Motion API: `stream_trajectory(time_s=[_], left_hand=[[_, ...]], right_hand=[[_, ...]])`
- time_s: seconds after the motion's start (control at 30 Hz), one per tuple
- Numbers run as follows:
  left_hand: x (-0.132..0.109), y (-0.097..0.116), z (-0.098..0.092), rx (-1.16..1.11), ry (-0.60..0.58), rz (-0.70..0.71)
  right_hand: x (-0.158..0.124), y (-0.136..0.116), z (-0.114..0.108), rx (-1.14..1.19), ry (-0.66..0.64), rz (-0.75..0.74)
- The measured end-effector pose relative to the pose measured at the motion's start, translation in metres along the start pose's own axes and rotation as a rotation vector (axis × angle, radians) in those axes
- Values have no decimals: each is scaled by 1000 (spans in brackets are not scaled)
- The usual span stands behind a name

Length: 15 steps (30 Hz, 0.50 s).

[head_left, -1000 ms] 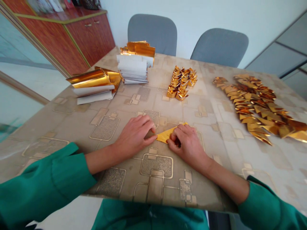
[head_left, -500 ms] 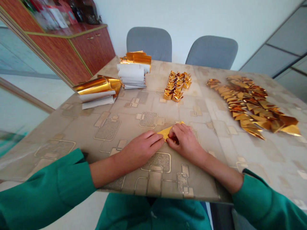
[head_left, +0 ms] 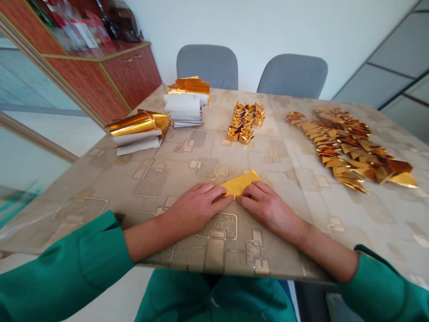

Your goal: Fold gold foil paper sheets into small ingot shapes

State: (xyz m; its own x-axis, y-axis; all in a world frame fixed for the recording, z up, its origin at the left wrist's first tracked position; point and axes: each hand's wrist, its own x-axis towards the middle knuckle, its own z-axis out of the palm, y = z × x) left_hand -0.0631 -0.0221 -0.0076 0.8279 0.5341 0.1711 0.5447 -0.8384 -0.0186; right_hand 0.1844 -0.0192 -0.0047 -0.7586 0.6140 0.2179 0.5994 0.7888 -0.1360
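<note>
A folded piece of gold foil paper (head_left: 240,183) lies on the patterned tablecloth in front of me, shaped like a slanted strip. My left hand (head_left: 204,202) grips its left end, thumb along the lower edge and fingers on top. At the right end, my right hand (head_left: 263,202) pinches the paper between curled fingers and thumb. The two thumb tips nearly meet at the lower edge. Both hands rest close to the table surface, and the fingers cover the ends of the paper.
Folded gold paper ingots (head_left: 246,121) stand clustered at mid-table. Many pointed gold pieces (head_left: 345,145) spread across the right. At the left are a gold paper bundle (head_left: 137,127) and a stack of white-backed sheets (head_left: 183,109). Two grey chairs (head_left: 207,67) stand behind the table (head_left: 187,172).
My right hand has shifted slightly right and down, uncovering more of the gold paper, which now shows as a longer flat strip. My left hand stays at its left end.
</note>
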Motion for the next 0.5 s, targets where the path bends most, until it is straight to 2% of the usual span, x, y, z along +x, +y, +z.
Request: stream_trajectory(time_s=[0.2,0.4,0.5], left_hand=[[-14,-10,-4,48,42,-25],[-32,-24,-13,57,23,-128],[-26,-19,-12,59,109,-170]], right_hand=[[-1,2,-1,45,12,-52],[2,-1,-5,85,26,19],[3,-4,-5,99,20,43]])
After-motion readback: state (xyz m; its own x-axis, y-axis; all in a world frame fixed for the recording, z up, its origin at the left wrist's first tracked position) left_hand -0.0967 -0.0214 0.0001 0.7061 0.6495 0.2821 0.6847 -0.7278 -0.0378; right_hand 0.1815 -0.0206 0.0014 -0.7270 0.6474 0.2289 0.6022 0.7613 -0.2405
